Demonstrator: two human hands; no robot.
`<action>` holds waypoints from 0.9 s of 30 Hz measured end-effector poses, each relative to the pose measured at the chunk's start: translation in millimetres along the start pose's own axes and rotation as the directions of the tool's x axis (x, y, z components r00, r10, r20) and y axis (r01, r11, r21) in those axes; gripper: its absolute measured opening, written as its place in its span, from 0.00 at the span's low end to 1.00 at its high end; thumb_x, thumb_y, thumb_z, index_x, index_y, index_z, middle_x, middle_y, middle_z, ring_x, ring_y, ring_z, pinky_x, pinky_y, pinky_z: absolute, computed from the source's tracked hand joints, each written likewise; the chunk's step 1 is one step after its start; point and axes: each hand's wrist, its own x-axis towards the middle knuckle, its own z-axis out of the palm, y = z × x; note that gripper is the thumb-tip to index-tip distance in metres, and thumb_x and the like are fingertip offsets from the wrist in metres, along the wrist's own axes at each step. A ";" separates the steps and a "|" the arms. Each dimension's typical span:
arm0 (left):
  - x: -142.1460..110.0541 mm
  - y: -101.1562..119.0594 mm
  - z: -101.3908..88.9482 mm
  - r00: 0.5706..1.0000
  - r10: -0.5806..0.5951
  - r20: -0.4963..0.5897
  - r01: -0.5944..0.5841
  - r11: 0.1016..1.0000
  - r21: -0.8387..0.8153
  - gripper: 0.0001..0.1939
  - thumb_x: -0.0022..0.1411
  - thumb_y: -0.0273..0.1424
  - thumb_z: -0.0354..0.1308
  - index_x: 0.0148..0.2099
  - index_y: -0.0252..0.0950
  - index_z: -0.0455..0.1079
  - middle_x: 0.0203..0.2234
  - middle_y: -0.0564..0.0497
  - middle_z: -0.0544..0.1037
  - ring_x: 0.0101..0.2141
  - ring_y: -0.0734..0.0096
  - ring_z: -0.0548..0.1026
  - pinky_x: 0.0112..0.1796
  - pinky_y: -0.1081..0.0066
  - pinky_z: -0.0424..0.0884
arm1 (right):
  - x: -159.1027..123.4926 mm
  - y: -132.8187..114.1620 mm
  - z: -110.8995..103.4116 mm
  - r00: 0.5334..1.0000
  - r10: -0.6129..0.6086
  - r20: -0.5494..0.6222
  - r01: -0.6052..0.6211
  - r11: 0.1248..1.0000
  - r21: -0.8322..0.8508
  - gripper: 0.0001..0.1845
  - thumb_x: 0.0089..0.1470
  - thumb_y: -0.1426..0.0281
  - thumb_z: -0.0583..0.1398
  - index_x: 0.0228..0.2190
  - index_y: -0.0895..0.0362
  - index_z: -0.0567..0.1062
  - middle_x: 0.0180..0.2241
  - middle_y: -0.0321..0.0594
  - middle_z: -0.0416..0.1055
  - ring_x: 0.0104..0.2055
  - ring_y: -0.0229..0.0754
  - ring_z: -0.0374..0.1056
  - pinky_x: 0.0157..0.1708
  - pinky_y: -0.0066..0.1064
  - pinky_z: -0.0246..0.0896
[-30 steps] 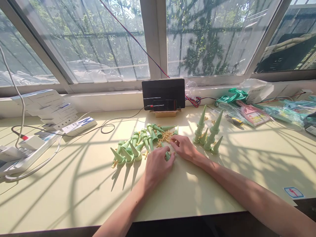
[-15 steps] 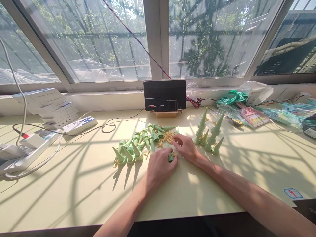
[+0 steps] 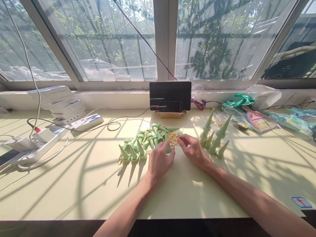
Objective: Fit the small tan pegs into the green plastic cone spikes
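My left hand (image 3: 160,159) has its thumb and fingers curved around a green plastic cone (image 3: 168,150), most of which the hand hides. My right hand (image 3: 192,149) is closed in a pinch at the right edge of a heap of small tan pegs (image 3: 173,137); what its fingertips hold, if anything, is hidden. Left of the hands lies a pile of green cones with collars (image 3: 148,136), and several stand upright at its front (image 3: 134,154). To the right of my right hand stand green cones (image 3: 218,140), some stacked into taller spires.
A black tablet (image 3: 170,92) with a phone (image 3: 170,106) before it stands at the back. White boxes (image 3: 58,102) and a power strip (image 3: 41,148) with cables lie left. Plastic bags (image 3: 261,120) and a yellow-black cutter (image 3: 240,126) lie at right.
My left hand has shifted slightly left and away from me with the green cone, toward the pile. My right hand stays by the tan pegs, its fingertips closer together. The camera view has turned slightly left.
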 end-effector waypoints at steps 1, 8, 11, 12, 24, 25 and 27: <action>0.1 -0.8 0.5 1.000 -0.006 -0.004 0.006 1.000 -0.001 0.13 0.67 0.35 0.54 0.51 0.40 0.72 0.31 0.51 0.76 0.23 0.74 0.71 0.29 0.73 0.65 | -0.9 0.3 1.0 1.000 -0.018 0.014 0.018 1.000 0.000 0.12 0.63 0.62 0.56 0.33 0.56 0.73 0.30 0.41 0.74 0.27 0.38 0.67 0.29 0.31 0.65; -0.2 -3.2 2.3 1.000 -0.006 -0.010 0.005 0.999 -0.042 0.14 0.68 0.35 0.53 0.53 0.40 0.71 0.31 0.52 0.75 0.23 0.75 0.71 0.29 0.72 0.66 | -3.2 2.0 4.4 0.995 -0.051 0.082 0.052 0.999 -0.013 0.11 0.64 0.64 0.55 0.33 0.55 0.73 0.27 0.39 0.73 0.26 0.38 0.67 0.29 0.30 0.65; 0.4 -4.0 2.7 1.000 -0.019 -0.024 0.018 0.999 -0.050 0.15 0.68 0.36 0.53 0.54 0.40 0.70 0.33 0.51 0.76 0.23 0.75 0.71 0.30 0.72 0.67 | -2.3 0.5 3.3 0.996 -0.065 0.067 0.065 0.998 -0.001 0.11 0.64 0.65 0.55 0.32 0.56 0.72 0.27 0.39 0.72 0.26 0.37 0.67 0.28 0.30 0.65; 0.8 -4.3 2.9 0.999 -0.026 -0.027 0.024 0.998 -0.050 0.15 0.68 0.36 0.53 0.54 0.40 0.70 0.34 0.51 0.76 0.23 0.75 0.71 0.30 0.72 0.67 | -2.0 -0.3 2.9 0.996 -0.067 0.059 0.067 0.998 0.002 0.11 0.63 0.65 0.55 0.32 0.56 0.72 0.27 0.38 0.72 0.25 0.37 0.66 0.28 0.29 0.65; 1.8 -6.1 2.8 0.996 -0.048 -0.069 0.044 0.997 -0.057 0.14 0.68 0.35 0.53 0.54 0.40 0.70 0.37 0.50 0.77 0.22 0.76 0.71 0.31 0.71 0.68 | -0.1 -1.3 3.3 0.995 -0.086 0.056 0.086 0.996 0.010 0.10 0.63 0.67 0.55 0.31 0.56 0.72 0.25 0.37 0.71 0.25 0.36 0.65 0.28 0.28 0.64; 1.9 -5.9 2.5 0.996 -0.052 -0.072 0.047 0.997 -0.062 0.15 0.68 0.35 0.54 0.54 0.40 0.70 0.37 0.51 0.77 0.22 0.77 0.71 0.31 0.71 0.69 | -0.3 -0.6 3.6 0.994 -0.090 0.053 0.090 0.996 0.009 0.10 0.63 0.67 0.54 0.31 0.56 0.72 0.25 0.37 0.71 0.25 0.36 0.65 0.28 0.28 0.64; 2.0 -5.6 1.9 0.995 -0.062 -0.077 0.056 0.996 -0.076 0.15 0.68 0.35 0.54 0.54 0.40 0.70 0.37 0.51 0.77 0.22 0.77 0.71 0.31 0.71 0.69 | -1.0 0.8 4.0 0.993 -0.104 0.052 0.104 0.995 0.013 0.11 0.64 0.67 0.54 0.32 0.57 0.72 0.26 0.38 0.71 0.25 0.36 0.65 0.27 0.28 0.63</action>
